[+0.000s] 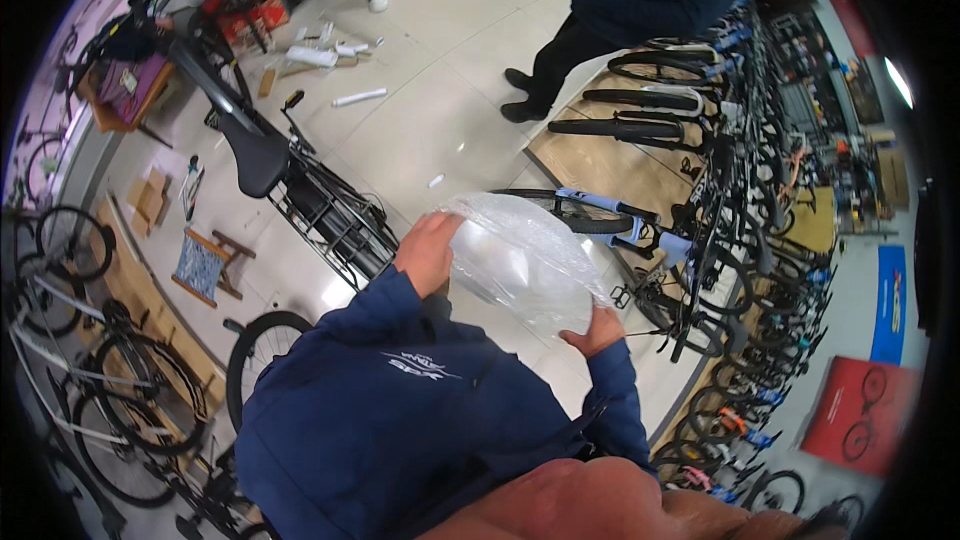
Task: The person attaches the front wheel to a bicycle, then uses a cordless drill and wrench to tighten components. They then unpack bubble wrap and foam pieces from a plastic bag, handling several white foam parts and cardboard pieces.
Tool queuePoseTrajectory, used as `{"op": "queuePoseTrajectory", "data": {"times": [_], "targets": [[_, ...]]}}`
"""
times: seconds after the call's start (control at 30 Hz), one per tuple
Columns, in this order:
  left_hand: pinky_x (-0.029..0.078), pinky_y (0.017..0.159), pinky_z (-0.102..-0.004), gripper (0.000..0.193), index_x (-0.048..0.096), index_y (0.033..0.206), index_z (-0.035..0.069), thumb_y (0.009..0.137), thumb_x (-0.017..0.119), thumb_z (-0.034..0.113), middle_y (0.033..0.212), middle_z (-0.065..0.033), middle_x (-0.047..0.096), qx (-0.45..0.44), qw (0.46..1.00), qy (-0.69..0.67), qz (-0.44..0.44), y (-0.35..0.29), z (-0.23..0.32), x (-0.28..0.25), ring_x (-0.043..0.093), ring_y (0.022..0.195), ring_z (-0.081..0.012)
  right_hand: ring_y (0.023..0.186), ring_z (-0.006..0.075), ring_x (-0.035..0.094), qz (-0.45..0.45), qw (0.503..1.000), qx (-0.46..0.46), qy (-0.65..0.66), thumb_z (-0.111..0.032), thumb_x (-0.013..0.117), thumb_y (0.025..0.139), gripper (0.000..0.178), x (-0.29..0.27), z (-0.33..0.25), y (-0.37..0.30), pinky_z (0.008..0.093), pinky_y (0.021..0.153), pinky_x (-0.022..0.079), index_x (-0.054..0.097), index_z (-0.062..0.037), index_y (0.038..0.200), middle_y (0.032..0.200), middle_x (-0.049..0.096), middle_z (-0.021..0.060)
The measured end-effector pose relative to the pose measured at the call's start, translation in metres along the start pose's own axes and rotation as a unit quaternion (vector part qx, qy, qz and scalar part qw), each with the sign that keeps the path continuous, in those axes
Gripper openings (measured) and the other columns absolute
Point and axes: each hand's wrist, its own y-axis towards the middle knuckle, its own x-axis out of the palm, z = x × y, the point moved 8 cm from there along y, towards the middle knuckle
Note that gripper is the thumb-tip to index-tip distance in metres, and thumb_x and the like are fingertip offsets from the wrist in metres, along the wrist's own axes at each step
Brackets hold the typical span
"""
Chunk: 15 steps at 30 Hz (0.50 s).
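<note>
In front of my body I hold a large rounded bundle of clear plastic wrap (525, 260), shiny and see-through in parts. My left hand (430, 252) grips its left edge, fingers over the top of the film. At its lower right edge my right hand (597, 330) closes on the film with the thumb pointing inward. Whether anything sits inside the wrap I cannot tell. Just beyond and to the right is a bicycle with a light blue frame (675, 245), its front wheel partly behind the wrap.
To the left stands a black bicycle with a rear rack (330, 225); a folding stool (213, 265) lies near it. Rows of bicycles line the right side (745, 370) and left side (140, 390). A person in dark clothes (650, 0) stands ahead. White packing scraps (312, 56) litter the floor.
</note>
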Motion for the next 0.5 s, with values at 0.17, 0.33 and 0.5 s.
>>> {"op": "queuePoseTrajectory", "data": {"times": [0.17, 0.33, 0.5], "targets": [[0.053, 0.096, -0.0445, 0.05, 0.063, 0.129, 0.001, 0.08, 0.057, -0.006, 0.126, -0.0162, 0.064, -0.056, 0.995, 0.081, 0.015, 0.021, -0.024, 0.01, 0.063, 0.112, -0.0394, 0.128, 0.0446, 0.057, -0.089, 0.994, -0.016, 0.063, -0.037, 0.086, 0.079, 0.094, 0.028, 0.007, 0.071, 0.0472, 0.109, 0.048, 0.041, -0.0017, 0.154, 0.142, 0.059, 0.0268], [0.054, 0.098, -0.0453, 0.051, 0.065, 0.129, 0.003, 0.081, 0.053, -0.008, 0.127, -0.0155, 0.065, -0.129, 0.988, 0.088, 0.005, 0.026, -0.046, 0.018, 0.062, 0.114, -0.0397, 0.124, 0.0436, 0.059, -0.119, 0.991, -0.034, 0.057, -0.033, 0.08, 0.085, 0.076, 0.054, 0.02, 0.148, 0.0498, 0.106, 0.049, 0.049, -0.0004, 0.146, 0.136, 0.063, 0.0245], [0.053, 0.1, -0.0438, 0.054, 0.064, 0.132, 0.003, 0.08, 0.052, -0.009, 0.129, -0.0168, 0.065, -0.192, 0.974, 0.119, 0.029, 0.027, -0.054, 0.021, 0.062, 0.116, -0.0399, 0.119, 0.0418, 0.063, -0.125, 0.986, -0.107, -0.026, -0.032, 0.085, 0.08, 0.069, 0.068, 0.032, 0.229, 0.049, 0.1, 0.053, 0.056, -0.0033, 0.135, 0.126, 0.067, 0.024]]}}
